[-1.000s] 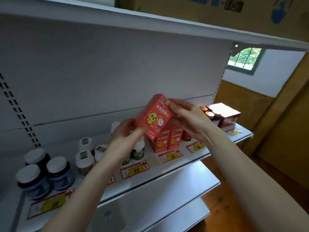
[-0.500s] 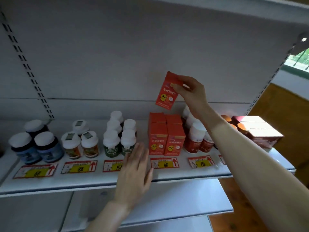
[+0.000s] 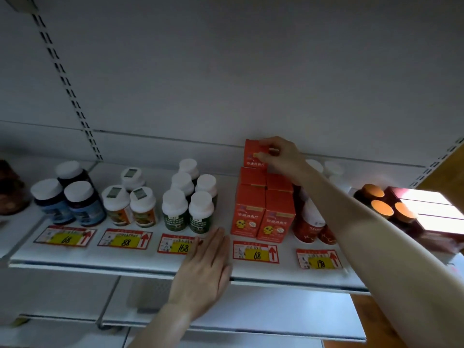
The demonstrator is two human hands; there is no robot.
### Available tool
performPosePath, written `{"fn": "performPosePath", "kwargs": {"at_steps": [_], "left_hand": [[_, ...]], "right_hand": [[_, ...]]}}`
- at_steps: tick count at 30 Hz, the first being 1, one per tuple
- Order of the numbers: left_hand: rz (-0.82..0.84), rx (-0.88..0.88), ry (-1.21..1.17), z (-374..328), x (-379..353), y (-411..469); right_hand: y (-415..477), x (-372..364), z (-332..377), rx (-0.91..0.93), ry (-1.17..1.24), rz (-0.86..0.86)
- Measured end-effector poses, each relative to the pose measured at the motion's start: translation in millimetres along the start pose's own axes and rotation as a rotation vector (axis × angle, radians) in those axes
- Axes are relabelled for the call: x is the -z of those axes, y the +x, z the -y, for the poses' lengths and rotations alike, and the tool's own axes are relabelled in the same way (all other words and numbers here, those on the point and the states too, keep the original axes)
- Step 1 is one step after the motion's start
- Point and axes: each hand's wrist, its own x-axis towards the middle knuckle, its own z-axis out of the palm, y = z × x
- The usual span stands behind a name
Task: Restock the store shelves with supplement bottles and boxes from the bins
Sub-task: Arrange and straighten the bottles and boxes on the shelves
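**Right hand placing box, far shelf row**

Right hand (image 3: 281, 154) pinches an orange supplement box (image 3: 252, 153) above the far orange boxes (image 3: 263, 209). Left hand (image 3: 204, 266), fingers straight, rests flat on the shelf (image 3: 125, 259) near edge, covering the "168" price tag (image 3: 175, 244).

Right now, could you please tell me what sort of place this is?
Most likely a shop, perhaps a pharmacy: a white shelf carries rows of supplement bottles and orange boxes, with price tags in front.

1. Left hand (image 3: 203, 270): palm down, fingers straight and close together, forearm reaching up from the lower edge.
2. Right hand (image 3: 281, 154): arm stretched forward, fingers and thumb pinching a red box (image 3: 251, 151).
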Motion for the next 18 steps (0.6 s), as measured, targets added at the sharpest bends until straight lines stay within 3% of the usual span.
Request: {"fn": "performPosePath", "kwargs": {"at_steps": [8, 18], "left_hand": [[-0.012, -0.002, 0.021, -1.0, -0.6, -0.9], [-0.04, -0.023, 0.025, 0.4, -5.0, -0.9]], "right_hand": [[6.7, -0.1, -5.5, -0.053, -0.307, 0.212], [7.9, 2.2, -2.1, -0.121, -0.381, 0.304]]}}
